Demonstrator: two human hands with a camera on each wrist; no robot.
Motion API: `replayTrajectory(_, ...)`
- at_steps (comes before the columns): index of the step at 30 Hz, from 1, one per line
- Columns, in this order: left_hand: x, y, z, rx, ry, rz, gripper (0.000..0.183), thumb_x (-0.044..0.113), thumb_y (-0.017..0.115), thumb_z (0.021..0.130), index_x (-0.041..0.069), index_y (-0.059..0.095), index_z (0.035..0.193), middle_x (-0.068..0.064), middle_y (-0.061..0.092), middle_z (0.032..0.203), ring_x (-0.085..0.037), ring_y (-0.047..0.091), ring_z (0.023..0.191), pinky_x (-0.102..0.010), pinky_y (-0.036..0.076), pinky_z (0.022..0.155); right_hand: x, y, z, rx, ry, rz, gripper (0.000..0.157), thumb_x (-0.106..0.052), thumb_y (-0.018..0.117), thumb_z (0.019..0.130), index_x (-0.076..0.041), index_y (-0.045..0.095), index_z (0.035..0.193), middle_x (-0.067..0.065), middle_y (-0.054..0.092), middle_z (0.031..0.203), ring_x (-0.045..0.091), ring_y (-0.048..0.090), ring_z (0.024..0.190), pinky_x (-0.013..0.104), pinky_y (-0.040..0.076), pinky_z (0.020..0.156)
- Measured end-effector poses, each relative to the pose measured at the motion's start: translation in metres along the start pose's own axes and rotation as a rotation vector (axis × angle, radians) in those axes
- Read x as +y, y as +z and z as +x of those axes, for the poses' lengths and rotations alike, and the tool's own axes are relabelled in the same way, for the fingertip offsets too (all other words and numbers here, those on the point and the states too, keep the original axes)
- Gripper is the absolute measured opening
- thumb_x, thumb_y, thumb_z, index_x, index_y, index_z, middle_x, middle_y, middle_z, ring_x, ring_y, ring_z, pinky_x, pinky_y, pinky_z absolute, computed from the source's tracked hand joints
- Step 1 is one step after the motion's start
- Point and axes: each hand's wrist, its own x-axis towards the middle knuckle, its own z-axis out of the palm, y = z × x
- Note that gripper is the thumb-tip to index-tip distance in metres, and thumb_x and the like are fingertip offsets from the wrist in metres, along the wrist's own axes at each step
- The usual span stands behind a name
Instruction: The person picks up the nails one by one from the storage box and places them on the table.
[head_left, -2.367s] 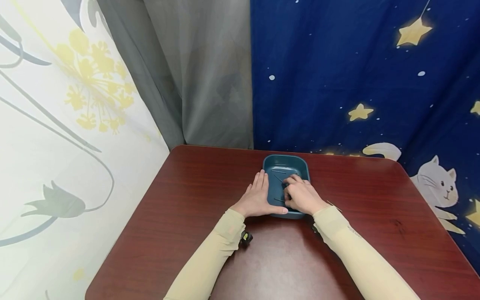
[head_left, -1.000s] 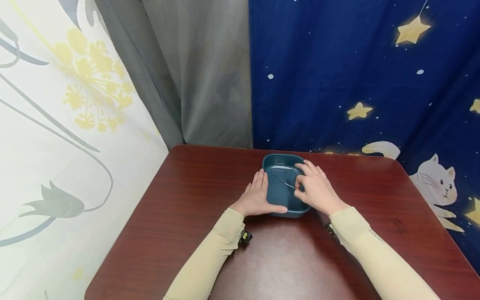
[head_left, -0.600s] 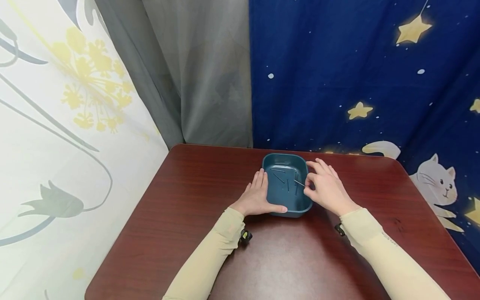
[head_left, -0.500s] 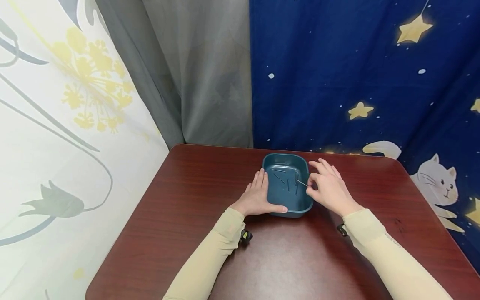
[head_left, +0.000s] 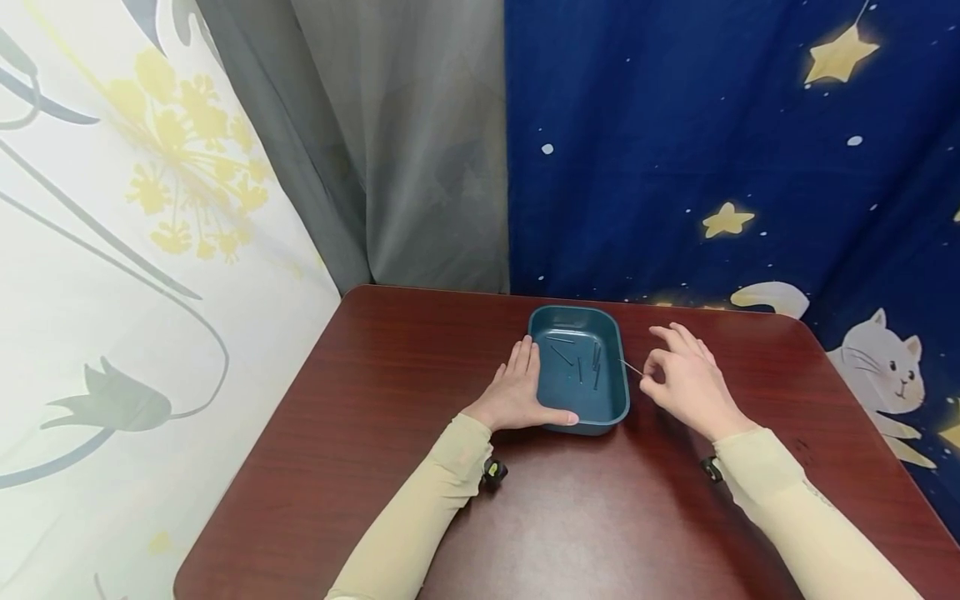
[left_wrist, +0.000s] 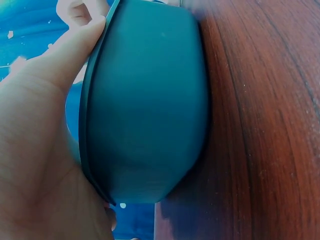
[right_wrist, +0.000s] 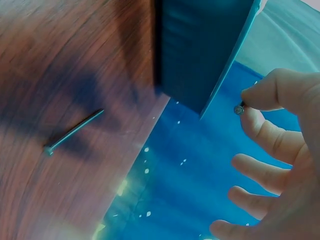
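A dark teal plastic tray (head_left: 573, 400) stands on the table with several nails (head_left: 561, 356) scattered on its floor. My left hand (head_left: 513, 396) rests along the tray's left and near rims, fingers straight and thumb extended. In the left wrist view, the tray's outer wall (left_wrist: 145, 105) fills the middle, and the thumb lies at the rim. Just right of the tray, my right hand (head_left: 690, 383) pinches a nail (head_left: 632, 367) between thumb and index finger, other fingers spread. The right wrist view shows the pinched nail's head (right_wrist: 239, 109) end-on. Another nail (right_wrist: 75, 131) lies on the tabletop there.
The reddish-brown wooden table (head_left: 390, 400) reaches to a grey curtain (head_left: 435, 167) and a blue star-patterned curtain (head_left: 637, 167) behind it. A white patterned curtain (head_left: 150, 333) hangs at the left.
My right hand has reached into the tray, taken hold of a nail, and moved right with it past the tray's right rim. The left hand has stayed on the rim.
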Motion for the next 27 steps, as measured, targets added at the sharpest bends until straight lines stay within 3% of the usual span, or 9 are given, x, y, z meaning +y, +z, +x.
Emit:
replayTrajectory(15, 0.001, -0.002, 0.000, -0.008, -0.003, 0.005, 0.137, 0.092, 0.045, 0.049, 0.010, -0.005, 0.147, -0.006, -0.011, 0.154, -0.023, -0.004, 0.141, -0.049, 0.020, 0.108, 0.029, -0.004, -0.016, -0.011, 0.079, -0.023, 0.012, -0.019, 0.067, 0.069, -0.022, 0.059, 0.061, 0.018, 0.047, 0.130, 0.042, 0.032, 0.125, 0.061, 0.024, 0.097)
replayTrajectory(27, -0.001, 0.001, 0.002, -0.011, -0.005, 0.002, 0.138, 0.093, 0.044, 0.048, 0.012, -0.007, 0.147, -0.006, -0.010, 0.154, -0.021, -0.005, 0.141, -0.048, 0.020, 0.108, 0.050, 0.004, -0.026, -0.045, 0.102, -0.037, 0.016, -0.020, 0.068, 0.068, -0.024, 0.057, 0.057, 0.018, 0.048, 0.125, 0.036, 0.034, 0.119, 0.058, 0.029, 0.089)
